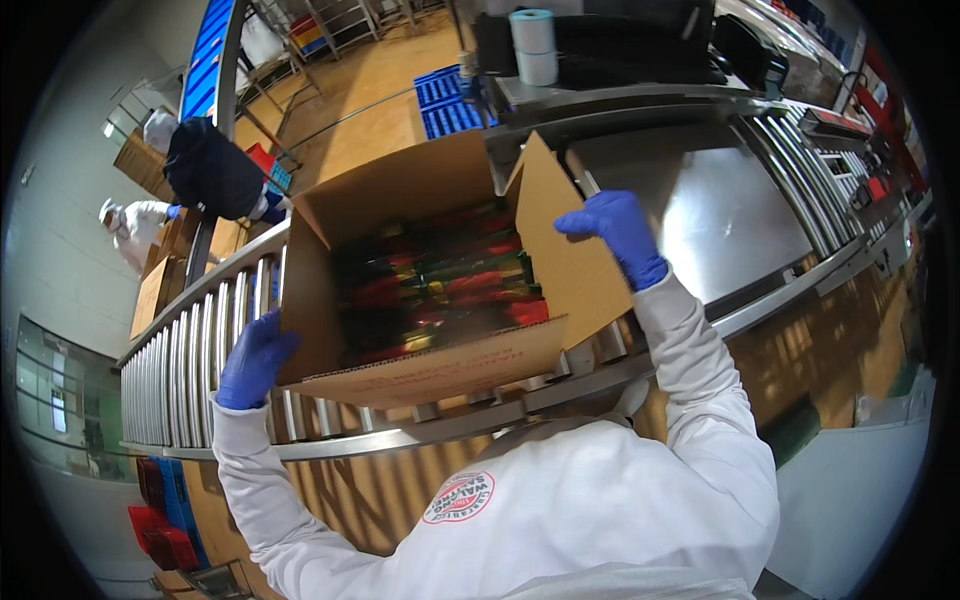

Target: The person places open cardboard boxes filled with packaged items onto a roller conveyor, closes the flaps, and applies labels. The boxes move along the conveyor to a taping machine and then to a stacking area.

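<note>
An open cardboard box (465, 367) with its flaps raised sits on the roller conveyor in front of me. Inside lie several glossy packets (442, 277) in dark green, red and yellow, somewhat blurred. My left hand (259, 360), in a blue glove, grips the box's left side near its front corner. At the right, my blue-gloved right hand (619, 232) holds the edge of the outspread right flap (562, 247), its thumb on the inner face. Fingers behind the cardboard are partly hidden. The front flap bears red print.
The roller conveyor (180, 375) runs left. To the right are a metal plate (720, 217) and more rollers (802, 187). Label rolls (534, 46) stand on a shelf behind. A person in dark clothing (210, 169) and another in white (135, 229) are at the far left.
</note>
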The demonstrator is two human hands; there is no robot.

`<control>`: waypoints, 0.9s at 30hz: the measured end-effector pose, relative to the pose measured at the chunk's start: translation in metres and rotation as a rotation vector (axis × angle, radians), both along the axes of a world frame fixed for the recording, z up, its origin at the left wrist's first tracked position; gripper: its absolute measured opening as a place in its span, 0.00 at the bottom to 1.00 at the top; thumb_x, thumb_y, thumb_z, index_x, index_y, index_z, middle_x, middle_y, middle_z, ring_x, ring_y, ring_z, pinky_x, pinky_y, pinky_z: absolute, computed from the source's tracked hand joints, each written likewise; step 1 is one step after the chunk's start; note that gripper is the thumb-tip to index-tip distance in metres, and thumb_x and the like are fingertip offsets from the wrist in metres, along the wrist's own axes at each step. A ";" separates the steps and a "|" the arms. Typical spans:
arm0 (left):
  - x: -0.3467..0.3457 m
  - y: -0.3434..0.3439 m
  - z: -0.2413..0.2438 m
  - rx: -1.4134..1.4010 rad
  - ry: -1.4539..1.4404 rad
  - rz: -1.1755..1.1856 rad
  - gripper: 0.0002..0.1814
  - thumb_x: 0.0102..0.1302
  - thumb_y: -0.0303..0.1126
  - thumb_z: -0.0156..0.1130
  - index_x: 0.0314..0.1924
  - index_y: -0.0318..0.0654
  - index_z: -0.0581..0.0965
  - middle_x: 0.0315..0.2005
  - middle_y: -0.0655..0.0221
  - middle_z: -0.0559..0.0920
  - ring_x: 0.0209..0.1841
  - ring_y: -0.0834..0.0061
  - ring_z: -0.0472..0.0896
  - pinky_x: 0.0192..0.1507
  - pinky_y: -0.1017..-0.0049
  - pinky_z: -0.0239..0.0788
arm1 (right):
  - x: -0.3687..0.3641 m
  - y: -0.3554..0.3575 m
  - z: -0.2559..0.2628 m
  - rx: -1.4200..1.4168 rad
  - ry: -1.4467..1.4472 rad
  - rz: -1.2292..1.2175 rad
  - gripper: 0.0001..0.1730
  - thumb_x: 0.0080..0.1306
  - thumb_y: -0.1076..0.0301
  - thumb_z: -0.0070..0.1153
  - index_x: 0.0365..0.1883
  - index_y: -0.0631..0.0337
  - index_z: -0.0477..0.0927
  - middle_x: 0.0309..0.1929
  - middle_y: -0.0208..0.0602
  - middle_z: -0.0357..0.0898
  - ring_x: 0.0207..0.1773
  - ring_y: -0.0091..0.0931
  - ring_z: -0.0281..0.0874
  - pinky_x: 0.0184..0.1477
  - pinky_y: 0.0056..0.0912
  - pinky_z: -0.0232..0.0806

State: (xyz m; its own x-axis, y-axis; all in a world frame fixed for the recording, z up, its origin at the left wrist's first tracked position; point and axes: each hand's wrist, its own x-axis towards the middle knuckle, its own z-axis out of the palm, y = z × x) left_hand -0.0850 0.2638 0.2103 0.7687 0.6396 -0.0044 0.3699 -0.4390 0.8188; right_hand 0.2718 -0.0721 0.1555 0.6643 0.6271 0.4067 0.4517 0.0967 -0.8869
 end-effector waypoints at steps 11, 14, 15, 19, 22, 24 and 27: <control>0.215 -0.246 -0.006 0.149 -0.294 -0.270 0.24 0.62 0.30 0.60 0.56 0.27 0.67 0.38 0.61 0.79 0.35 0.77 0.76 0.41 0.79 0.67 | 0.215 -0.207 0.039 -0.152 -0.384 -0.133 0.10 0.46 0.66 0.63 0.17 0.64 0.81 0.18 0.34 0.79 0.23 0.20 0.76 0.30 0.22 0.67; 0.280 -0.299 0.002 -0.507 -0.131 -0.292 0.27 0.67 0.31 0.52 0.62 0.30 0.57 0.40 0.60 0.78 0.35 0.80 0.74 0.40 0.79 0.66 | 0.249 -0.252 0.071 -0.373 0.032 -0.299 0.11 0.47 0.64 0.63 0.19 0.64 0.81 0.19 0.34 0.78 0.23 0.22 0.76 0.31 0.23 0.66; 0.300 -0.320 0.005 -0.696 -0.146 -0.286 0.28 0.67 0.31 0.51 0.63 0.30 0.56 0.39 0.62 0.78 0.34 0.80 0.74 0.41 0.78 0.66 | 0.262 -0.267 0.076 -0.428 0.051 -0.331 0.11 0.47 0.64 0.64 0.19 0.64 0.81 0.19 0.34 0.78 0.24 0.23 0.76 0.31 0.24 0.66; 0.344 -0.367 0.017 -0.755 0.005 -0.480 0.32 0.68 0.30 0.49 0.67 0.34 0.48 0.34 0.67 0.77 0.31 0.78 0.74 0.43 0.75 0.68 | 0.311 -0.316 0.057 -0.271 0.082 -0.387 0.12 0.48 0.63 0.64 0.22 0.65 0.81 0.20 0.32 0.77 0.23 0.22 0.74 0.31 0.24 0.66; 0.349 -0.370 -0.003 -0.456 -0.025 -0.846 0.37 0.69 0.36 0.50 0.69 0.38 0.42 0.33 0.70 0.76 0.31 0.79 0.74 0.44 0.77 0.67 | 0.339 -0.341 0.031 -0.251 -0.548 -0.526 0.13 0.54 0.69 0.61 0.38 0.60 0.81 0.27 0.28 0.77 0.26 0.19 0.72 0.31 0.22 0.65; 0.347 -0.360 0.003 -0.489 -0.010 -0.850 0.39 0.67 0.44 0.52 0.69 0.37 0.45 0.34 0.70 0.76 0.32 0.79 0.73 0.44 0.78 0.66 | 0.342 -0.360 0.023 -0.281 -0.346 -0.655 0.16 0.59 0.73 0.56 0.47 0.55 0.79 0.30 0.26 0.75 0.27 0.17 0.70 0.33 0.20 0.65; 0.330 -0.341 -0.011 -0.679 -0.025 -0.863 0.43 0.63 0.56 0.52 0.69 0.38 0.49 0.36 0.69 0.75 0.35 0.78 0.73 0.43 0.78 0.66 | 0.359 -0.395 -0.006 0.073 -0.206 -0.503 0.14 0.62 0.69 0.54 0.47 0.59 0.78 0.28 0.26 0.74 0.29 0.17 0.69 0.36 0.20 0.66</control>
State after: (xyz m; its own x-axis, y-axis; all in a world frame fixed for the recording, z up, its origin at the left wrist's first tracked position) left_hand 0.2451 -0.0770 0.1992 0.9612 -0.2433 -0.1298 0.1346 0.0029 0.9909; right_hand 0.6312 -0.4672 0.1498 0.7769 0.2178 0.5907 0.6218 -0.1180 -0.7743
